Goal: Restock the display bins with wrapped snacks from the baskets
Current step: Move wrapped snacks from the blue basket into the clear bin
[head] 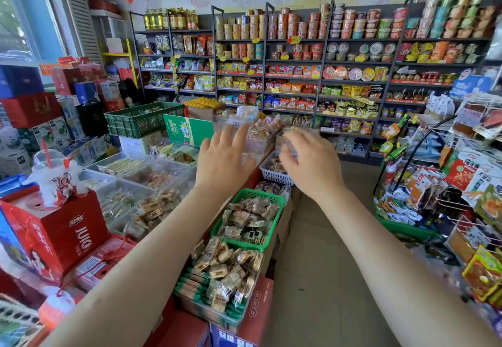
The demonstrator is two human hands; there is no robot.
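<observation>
My left hand (225,161) is stretched forward with its fingers spread and holds nothing, just short of a clear display bin (258,142) of brown wrapped snacks. My right hand (309,161) hovers over a white basket (269,175) of wrapped snacks. Its fingers curl down round a blurred clear-wrapped snack (289,133) at the fingertips. Below my arms sits a green basket (274,227) heaped with tan wrapped snacks. Nearer to me is a clear tub (233,316) of more wrapped pieces.
Several clear display bins (127,161) of snacks line the counter on the left, beside red gift boxes (62,232) and a green crate (141,121). A wire rack (461,183) of hanging packets stands on the right. Stocked shelves (298,74) fill the back wall beyond a bare floor aisle (326,238).
</observation>
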